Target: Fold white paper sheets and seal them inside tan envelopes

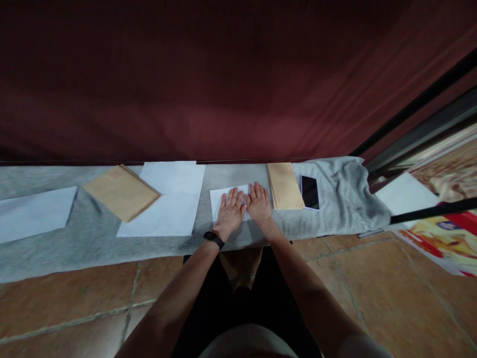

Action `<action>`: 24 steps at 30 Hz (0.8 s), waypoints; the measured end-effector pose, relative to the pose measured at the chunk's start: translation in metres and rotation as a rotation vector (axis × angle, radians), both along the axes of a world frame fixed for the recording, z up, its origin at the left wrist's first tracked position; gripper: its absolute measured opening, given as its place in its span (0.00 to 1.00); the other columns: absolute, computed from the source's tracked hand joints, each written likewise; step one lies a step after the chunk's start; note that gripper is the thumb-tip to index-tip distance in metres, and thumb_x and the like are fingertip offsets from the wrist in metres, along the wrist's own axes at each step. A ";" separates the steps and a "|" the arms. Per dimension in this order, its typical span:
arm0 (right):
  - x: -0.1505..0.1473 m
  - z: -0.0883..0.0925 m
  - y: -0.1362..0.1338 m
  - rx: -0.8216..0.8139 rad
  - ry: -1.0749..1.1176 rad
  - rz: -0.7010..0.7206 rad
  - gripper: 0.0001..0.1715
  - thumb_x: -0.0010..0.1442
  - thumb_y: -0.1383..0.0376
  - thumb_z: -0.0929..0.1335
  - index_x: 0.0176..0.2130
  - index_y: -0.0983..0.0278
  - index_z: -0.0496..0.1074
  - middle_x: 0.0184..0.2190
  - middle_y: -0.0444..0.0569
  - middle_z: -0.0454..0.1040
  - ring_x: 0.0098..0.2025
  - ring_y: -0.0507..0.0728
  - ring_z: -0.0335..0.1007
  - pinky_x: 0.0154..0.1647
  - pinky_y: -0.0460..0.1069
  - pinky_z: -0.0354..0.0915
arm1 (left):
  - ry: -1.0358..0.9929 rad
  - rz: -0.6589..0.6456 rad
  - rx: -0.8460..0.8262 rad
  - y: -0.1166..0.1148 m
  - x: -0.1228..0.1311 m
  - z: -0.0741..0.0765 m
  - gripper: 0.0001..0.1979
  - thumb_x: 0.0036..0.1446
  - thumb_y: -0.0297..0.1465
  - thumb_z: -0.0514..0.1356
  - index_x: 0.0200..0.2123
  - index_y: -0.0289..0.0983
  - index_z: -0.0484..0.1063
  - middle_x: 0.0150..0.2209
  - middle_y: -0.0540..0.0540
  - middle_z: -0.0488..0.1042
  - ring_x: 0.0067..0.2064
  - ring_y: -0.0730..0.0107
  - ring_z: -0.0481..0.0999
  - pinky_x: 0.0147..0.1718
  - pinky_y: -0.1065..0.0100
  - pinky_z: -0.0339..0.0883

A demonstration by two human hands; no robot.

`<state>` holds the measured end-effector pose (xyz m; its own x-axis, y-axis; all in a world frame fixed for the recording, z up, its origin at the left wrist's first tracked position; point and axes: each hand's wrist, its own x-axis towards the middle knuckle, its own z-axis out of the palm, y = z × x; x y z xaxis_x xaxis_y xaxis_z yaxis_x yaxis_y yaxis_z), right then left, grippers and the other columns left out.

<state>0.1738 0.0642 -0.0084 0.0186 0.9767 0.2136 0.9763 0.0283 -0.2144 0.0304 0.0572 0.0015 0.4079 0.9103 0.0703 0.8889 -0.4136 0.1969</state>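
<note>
My left hand (231,210) and my right hand (259,203) lie flat side by side, fingers stretched out, pressing on a small folded white sheet of paper (218,199) on a grey cloth (112,243). A black band sits on my left wrist. Just right of my right hand lies a stack of brown envelopes (285,185), and beside it a black phone (310,192).
Left of my hands lie large white sheets (167,206), a brown envelope (121,192) set askew, and another white sheet (35,213). A dark red curtain (208,79) hangs behind. Tiled floor (372,283), a white sheet (404,195) and a colourful print (443,238) are at the right.
</note>
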 end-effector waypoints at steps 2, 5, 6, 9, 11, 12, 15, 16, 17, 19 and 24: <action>0.000 0.000 0.000 0.001 0.005 -0.004 0.33 0.75 0.57 0.56 0.71 0.72 0.57 0.72 0.65 0.54 0.73 0.67 0.52 0.72 0.64 0.49 | -0.008 0.009 0.002 0.001 -0.003 -0.002 0.31 0.71 0.40 0.45 0.73 0.35 0.52 0.75 0.38 0.48 0.76 0.57 0.43 0.73 0.48 0.36; 0.000 -0.002 0.001 0.010 0.009 -0.013 0.33 0.75 0.57 0.56 0.71 0.71 0.57 0.72 0.64 0.55 0.73 0.67 0.53 0.72 0.65 0.50 | -0.018 0.025 0.000 0.001 -0.009 -0.003 0.33 0.70 0.42 0.47 0.73 0.36 0.51 0.75 0.38 0.47 0.76 0.55 0.43 0.72 0.47 0.37; 0.000 -0.003 0.001 0.013 0.008 -0.016 0.33 0.75 0.57 0.56 0.71 0.71 0.57 0.72 0.64 0.55 0.73 0.67 0.53 0.72 0.65 0.50 | -0.014 0.031 -0.002 0.001 -0.011 -0.003 0.33 0.70 0.43 0.48 0.73 0.35 0.51 0.75 0.37 0.46 0.76 0.54 0.43 0.72 0.47 0.38; -0.001 -0.004 0.001 0.020 0.001 -0.015 0.33 0.75 0.57 0.56 0.71 0.72 0.58 0.72 0.64 0.54 0.73 0.67 0.52 0.72 0.65 0.50 | 0.009 0.048 0.000 0.001 -0.015 -0.002 0.34 0.70 0.44 0.48 0.73 0.33 0.51 0.75 0.35 0.46 0.76 0.52 0.43 0.72 0.47 0.37; -0.001 -0.004 0.001 0.018 -0.002 -0.012 0.33 0.75 0.57 0.57 0.71 0.72 0.58 0.72 0.65 0.54 0.73 0.67 0.52 0.72 0.65 0.50 | 0.016 0.056 0.003 0.000 -0.016 0.000 0.35 0.70 0.45 0.48 0.73 0.32 0.51 0.75 0.33 0.46 0.76 0.51 0.42 0.72 0.47 0.36; -0.001 -0.004 0.001 0.014 -0.002 -0.012 0.33 0.75 0.57 0.57 0.71 0.72 0.57 0.72 0.65 0.54 0.73 0.67 0.52 0.72 0.65 0.50 | 0.015 0.056 0.003 -0.001 -0.016 0.000 0.35 0.70 0.45 0.48 0.73 0.31 0.52 0.75 0.32 0.45 0.76 0.50 0.42 0.72 0.46 0.36; -0.001 -0.003 0.001 0.000 -0.003 -0.017 0.34 0.75 0.57 0.57 0.71 0.71 0.57 0.72 0.64 0.54 0.73 0.66 0.52 0.72 0.65 0.49 | 0.008 0.056 -0.005 -0.001 -0.015 0.001 0.35 0.70 0.45 0.48 0.73 0.32 0.51 0.75 0.33 0.45 0.76 0.50 0.42 0.72 0.45 0.36; -0.001 -0.003 0.001 -0.002 -0.003 -0.019 0.34 0.75 0.57 0.57 0.71 0.71 0.57 0.72 0.64 0.54 0.73 0.66 0.52 0.72 0.64 0.49 | 0.009 0.058 -0.009 -0.001 -0.014 0.001 0.35 0.70 0.45 0.48 0.73 0.33 0.51 0.75 0.33 0.45 0.76 0.51 0.42 0.72 0.46 0.37; -0.001 -0.003 0.002 0.000 -0.004 -0.020 0.34 0.75 0.57 0.57 0.71 0.71 0.57 0.72 0.64 0.55 0.73 0.66 0.52 0.72 0.64 0.49 | 0.009 0.061 -0.013 -0.001 -0.015 0.001 0.35 0.70 0.45 0.48 0.73 0.33 0.51 0.75 0.34 0.45 0.76 0.51 0.42 0.72 0.46 0.37; -0.001 -0.004 0.002 0.014 -0.003 -0.019 0.33 0.75 0.57 0.57 0.71 0.71 0.57 0.72 0.63 0.55 0.73 0.66 0.52 0.72 0.64 0.50 | 0.005 0.075 -0.016 -0.001 -0.017 0.000 0.35 0.70 0.46 0.48 0.73 0.33 0.51 0.75 0.34 0.45 0.76 0.52 0.42 0.72 0.47 0.38; -0.001 -0.006 0.001 0.059 0.004 -0.018 0.33 0.74 0.57 0.57 0.71 0.71 0.58 0.71 0.63 0.57 0.72 0.66 0.53 0.71 0.64 0.50 | -0.003 0.149 0.010 -0.002 -0.030 -0.001 0.36 0.70 0.46 0.46 0.73 0.29 0.50 0.75 0.33 0.46 0.76 0.52 0.42 0.73 0.49 0.40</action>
